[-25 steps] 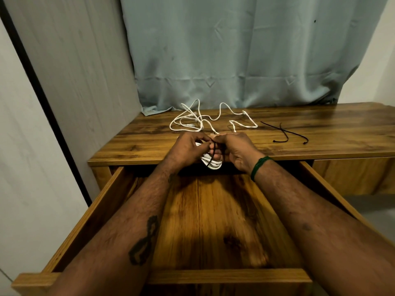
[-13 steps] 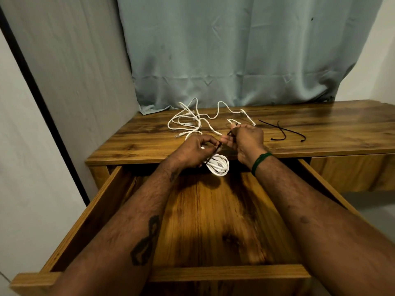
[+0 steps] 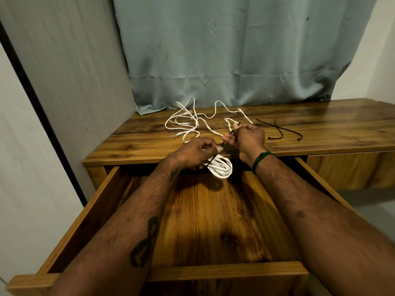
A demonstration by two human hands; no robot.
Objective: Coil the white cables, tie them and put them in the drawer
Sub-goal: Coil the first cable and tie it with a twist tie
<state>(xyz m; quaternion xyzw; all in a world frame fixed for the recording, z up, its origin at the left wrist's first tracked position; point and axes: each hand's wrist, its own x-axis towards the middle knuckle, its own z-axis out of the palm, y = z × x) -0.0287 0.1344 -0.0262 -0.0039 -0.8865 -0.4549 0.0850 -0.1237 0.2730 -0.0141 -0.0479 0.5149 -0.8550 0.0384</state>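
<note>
While clamping coiled cable (image 3: 222, 168) in left hand (image 3: 192, 152), pull black tie (image 3: 223, 144) (pinched in right hand (image 3: 249, 138)) taut toward one o'clock, along its axis.

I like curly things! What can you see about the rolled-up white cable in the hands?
The coiled white cable is a small oval bundle of several smooth, plastic-looking loops lying side by side. The left hand grips its upper end, so it hangs over the open drawer, casting a shadow on the wood below. A thin black string crosses the loops near the grip and runs up to the right hand, which pinches it.
</note>
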